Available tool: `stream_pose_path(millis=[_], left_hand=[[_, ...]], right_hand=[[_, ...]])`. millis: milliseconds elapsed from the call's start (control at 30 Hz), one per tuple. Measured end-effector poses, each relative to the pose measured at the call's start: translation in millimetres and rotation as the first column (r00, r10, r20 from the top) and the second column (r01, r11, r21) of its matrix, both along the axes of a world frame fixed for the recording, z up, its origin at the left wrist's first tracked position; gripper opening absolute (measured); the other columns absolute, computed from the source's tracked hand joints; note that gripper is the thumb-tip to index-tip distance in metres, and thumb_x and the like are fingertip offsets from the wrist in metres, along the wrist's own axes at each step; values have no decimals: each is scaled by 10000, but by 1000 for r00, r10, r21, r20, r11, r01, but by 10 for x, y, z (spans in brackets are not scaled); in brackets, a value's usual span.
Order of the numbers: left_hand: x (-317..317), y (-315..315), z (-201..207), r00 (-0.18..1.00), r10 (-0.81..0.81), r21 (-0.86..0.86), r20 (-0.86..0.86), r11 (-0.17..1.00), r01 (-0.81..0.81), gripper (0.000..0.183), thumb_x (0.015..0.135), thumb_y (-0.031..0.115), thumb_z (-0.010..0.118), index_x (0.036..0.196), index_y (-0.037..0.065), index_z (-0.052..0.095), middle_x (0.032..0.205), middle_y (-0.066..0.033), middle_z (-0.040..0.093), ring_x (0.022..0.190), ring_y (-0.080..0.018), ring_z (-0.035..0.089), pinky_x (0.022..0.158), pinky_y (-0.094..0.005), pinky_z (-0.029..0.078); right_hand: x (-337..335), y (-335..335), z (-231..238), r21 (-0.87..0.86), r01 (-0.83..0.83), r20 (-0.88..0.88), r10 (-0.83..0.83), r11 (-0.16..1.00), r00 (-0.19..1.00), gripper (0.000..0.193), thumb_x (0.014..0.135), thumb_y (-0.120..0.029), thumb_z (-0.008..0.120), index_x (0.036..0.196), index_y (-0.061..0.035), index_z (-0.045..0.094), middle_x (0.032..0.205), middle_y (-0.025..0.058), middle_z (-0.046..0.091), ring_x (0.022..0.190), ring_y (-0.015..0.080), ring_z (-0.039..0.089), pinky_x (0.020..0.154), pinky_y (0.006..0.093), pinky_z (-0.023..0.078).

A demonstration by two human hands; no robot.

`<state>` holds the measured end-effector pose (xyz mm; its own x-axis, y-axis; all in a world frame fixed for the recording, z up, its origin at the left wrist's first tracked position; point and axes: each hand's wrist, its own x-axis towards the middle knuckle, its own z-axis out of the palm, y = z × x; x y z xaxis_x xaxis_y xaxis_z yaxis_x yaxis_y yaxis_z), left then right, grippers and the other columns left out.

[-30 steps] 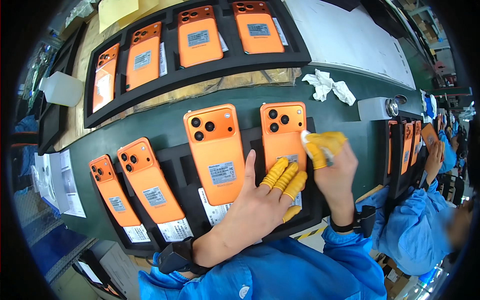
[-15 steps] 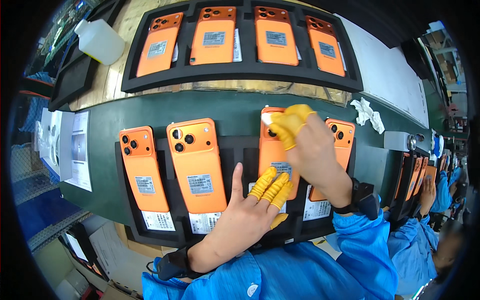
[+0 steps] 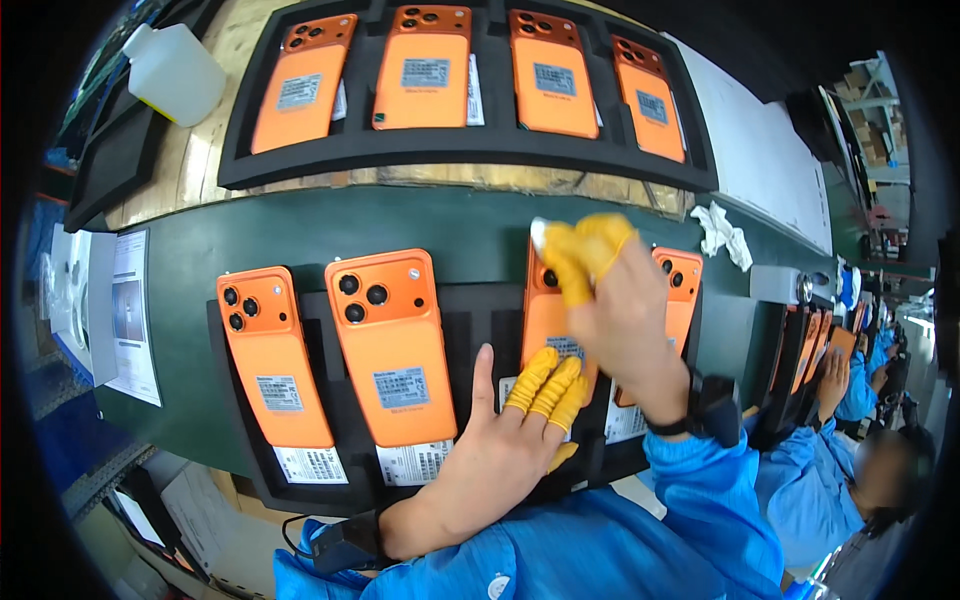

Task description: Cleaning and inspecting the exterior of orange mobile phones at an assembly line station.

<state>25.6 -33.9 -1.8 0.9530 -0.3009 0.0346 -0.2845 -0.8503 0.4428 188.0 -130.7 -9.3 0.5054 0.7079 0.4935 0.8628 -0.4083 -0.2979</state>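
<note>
Several orange phones lie back side up in a black foam tray (image 3: 467,320) in front of me. My left hand (image 3: 500,445), in yellow finger cots, rests its outstretched fingers on the lower back of the third phone (image 3: 543,318) from the left. Above it, my right hand (image 3: 625,300), also in yellow finger cots, pinches a small white cloth (image 3: 539,235) at that phone's top edge, by the camera area. Its fingers hide much of the cameras. Left of my hands lie a phone (image 3: 392,330) with a silver label and another phone (image 3: 272,350). A phone (image 3: 680,290) is partly behind my right wrist.
A second black tray (image 3: 460,150) with several orange phones stands at the back. Beside it are a white bottle (image 3: 175,75) and crumpled white tissue (image 3: 722,235). A printed sheet (image 3: 132,310) lies left. At the right a co-worker's hand (image 3: 832,385) touches another phone.
My right hand and the white cloth have shifted slightly up the phone, from the camera area to its top edge. My left hand stays on the same phone. The whole view has shifted a little.
</note>
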Motion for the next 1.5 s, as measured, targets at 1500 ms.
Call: stream_pose_path(millis=[1500], left_hand=[[66, -82, 45, 999, 44, 44, -6, 998, -44, 594, 754, 391, 679, 1211, 33, 551, 1206, -88, 599, 1175, -230, 541, 1044, -701, 67]], right_hand=[[-276, -411, 24, -18, 385, -149, -383, 923, 912, 221, 630, 65, 627, 836, 15, 563, 747, 148, 532, 655, 345, 553, 571, 402, 467]])
